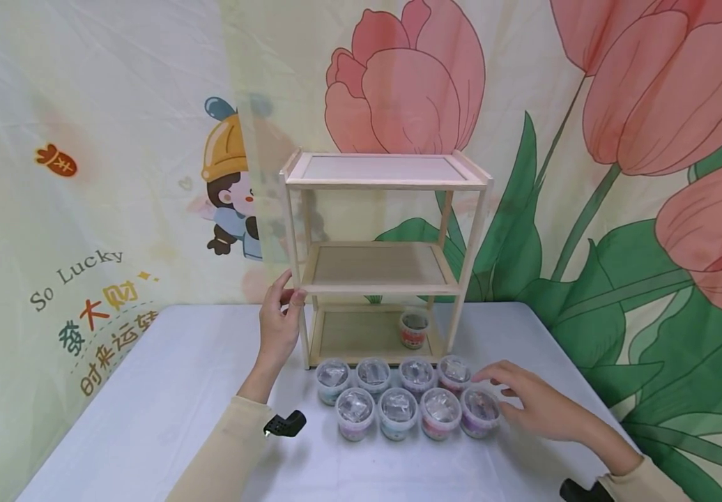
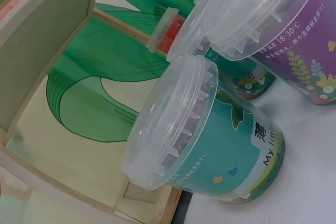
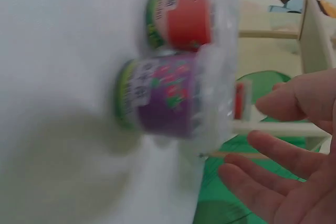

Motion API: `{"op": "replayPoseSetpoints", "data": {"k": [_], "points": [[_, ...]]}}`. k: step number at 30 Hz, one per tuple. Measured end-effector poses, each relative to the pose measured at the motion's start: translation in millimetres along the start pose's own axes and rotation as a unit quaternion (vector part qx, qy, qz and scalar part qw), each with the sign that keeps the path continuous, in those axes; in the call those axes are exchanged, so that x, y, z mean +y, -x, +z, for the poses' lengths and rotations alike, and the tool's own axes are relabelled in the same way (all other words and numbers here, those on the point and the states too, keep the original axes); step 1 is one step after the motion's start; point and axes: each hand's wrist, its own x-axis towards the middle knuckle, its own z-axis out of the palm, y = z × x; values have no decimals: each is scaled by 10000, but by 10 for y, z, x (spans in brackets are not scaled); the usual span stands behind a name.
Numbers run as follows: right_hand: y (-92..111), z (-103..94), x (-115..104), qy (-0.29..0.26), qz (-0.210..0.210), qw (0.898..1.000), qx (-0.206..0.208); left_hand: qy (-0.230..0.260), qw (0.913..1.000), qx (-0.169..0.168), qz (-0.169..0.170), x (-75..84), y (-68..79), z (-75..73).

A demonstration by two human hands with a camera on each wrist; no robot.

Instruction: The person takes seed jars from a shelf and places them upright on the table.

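A pale wooden three-tier shelf (image 1: 381,288) stands on the white-covered table. My left hand (image 1: 281,324) holds its left front post near the middle tier, thumb at the front of the post. In front of the shelf, several lidded plastic tubs stand in two rows. My right hand (image 1: 539,401) is beside the right end of the rows, fingers loosely bent and holding nothing. Nearest to it are a purple tub (image 3: 165,95) in the front row and a red-labelled tub (image 1: 454,375) in the back row. One more red-labelled tub (image 1: 414,330) sits on the bottom tier, toward the right.
A teal tub (image 2: 226,145) and a purple tub (image 2: 299,40) show close up in the left wrist view. The white tablecloth (image 1: 166,418) spreads around the tubs. Behind the shelf hangs a cloth backdrop (image 1: 148,104) printed with tulips and a cartoon figure.
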Motion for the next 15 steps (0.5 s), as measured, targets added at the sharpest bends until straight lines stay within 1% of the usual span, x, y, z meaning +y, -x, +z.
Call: {"op": "replayPoseSetpoints", "data": {"k": [2,7,11,15], "points": [[-112,-41,-73,-166,87,9998,45,5,10000,16,-15,2,-2,-1],[-436,-71,-260,-579,78,9982,105,11,10000,24,-61,-8,1,-9],[-708,-43,-353,-619,206,9978,132,45,10000,-27,-45,-15,2,-14],[-979,26,-359,-503,81,9984,262,95,9999,-35,-4,-13,-3,-8]]}}
